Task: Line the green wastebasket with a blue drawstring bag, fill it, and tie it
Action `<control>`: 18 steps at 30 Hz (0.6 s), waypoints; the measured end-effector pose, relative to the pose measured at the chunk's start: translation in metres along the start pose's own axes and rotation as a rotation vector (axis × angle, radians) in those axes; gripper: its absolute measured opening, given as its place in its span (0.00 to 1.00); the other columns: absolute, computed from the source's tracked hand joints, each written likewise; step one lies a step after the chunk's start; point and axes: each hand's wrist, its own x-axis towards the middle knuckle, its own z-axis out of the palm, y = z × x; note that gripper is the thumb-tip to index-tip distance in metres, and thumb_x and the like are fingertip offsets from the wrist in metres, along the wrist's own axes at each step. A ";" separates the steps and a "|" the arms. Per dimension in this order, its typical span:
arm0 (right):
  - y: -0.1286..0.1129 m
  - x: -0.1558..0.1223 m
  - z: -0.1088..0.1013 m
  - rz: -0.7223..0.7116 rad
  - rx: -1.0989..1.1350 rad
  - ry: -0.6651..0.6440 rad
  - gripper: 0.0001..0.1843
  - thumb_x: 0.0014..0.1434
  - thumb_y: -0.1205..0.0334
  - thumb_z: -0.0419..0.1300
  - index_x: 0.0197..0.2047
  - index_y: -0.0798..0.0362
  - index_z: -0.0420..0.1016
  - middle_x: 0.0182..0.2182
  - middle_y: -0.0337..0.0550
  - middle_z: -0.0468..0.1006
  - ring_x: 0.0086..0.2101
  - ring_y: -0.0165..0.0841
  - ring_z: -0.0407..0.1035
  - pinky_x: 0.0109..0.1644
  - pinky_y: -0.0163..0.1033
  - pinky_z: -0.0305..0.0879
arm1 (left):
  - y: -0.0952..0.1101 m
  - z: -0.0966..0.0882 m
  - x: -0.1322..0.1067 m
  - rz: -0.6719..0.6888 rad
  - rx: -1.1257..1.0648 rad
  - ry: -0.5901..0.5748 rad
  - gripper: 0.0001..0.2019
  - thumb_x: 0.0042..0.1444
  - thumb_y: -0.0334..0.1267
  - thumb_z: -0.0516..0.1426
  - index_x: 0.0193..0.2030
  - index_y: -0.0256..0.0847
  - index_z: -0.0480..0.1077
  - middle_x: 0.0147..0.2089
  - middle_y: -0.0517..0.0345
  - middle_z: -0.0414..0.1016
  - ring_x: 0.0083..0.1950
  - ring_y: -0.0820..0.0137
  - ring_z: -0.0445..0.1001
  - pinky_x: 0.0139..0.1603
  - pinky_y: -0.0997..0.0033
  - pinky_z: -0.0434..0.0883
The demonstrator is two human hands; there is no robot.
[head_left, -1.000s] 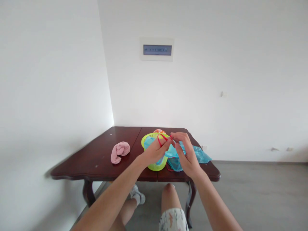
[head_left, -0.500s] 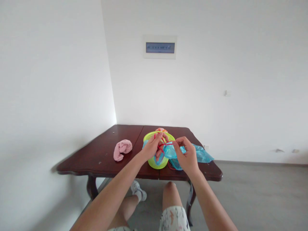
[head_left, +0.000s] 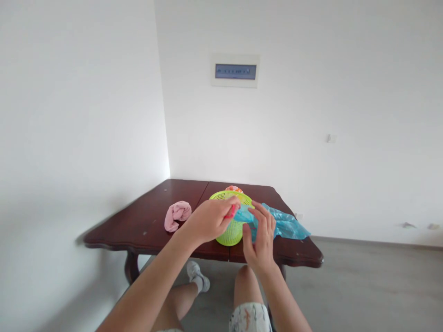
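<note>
Room: white walls meeting at a corner, grey floor (head_left: 363,286), wall panel (head_left: 235,70) above, its small markings unreadable.
Desk: dark reddish wood desk (head_left: 148,226), its far side in view.
Left hand (head_left: 209,220): fingers closed on a red item (head_left: 229,213), which is mostly hidden; possibly cord.
Right hand (head_left: 260,240): fingers open and spread, against a blue plastic bag (head_left: 285,226); no firm grip visible.
Bag: crumpled on the desk, right of the basket, reaching the hands.
Basket: lime-green mesh basket (head_left: 232,235), upright on the desk, partly hidden by the left hand; contents hard to make out.
Beyond basket: orange patterned item (head_left: 234,188), barely showing above the rim.
Left of basket: rolled pink towel (head_left: 177,215), near it.
</note>
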 end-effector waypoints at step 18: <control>0.053 0.037 0.029 0.541 0.478 -0.234 0.29 0.79 0.32 0.58 0.40 0.47 0.82 0.48 0.51 0.90 0.48 0.44 0.81 0.56 0.47 0.78 | -0.017 0.044 -0.077 0.442 0.098 0.091 0.20 0.90 0.47 0.45 0.61 0.47 0.78 0.66 0.50 0.89 0.88 0.55 0.68 0.96 0.41 0.42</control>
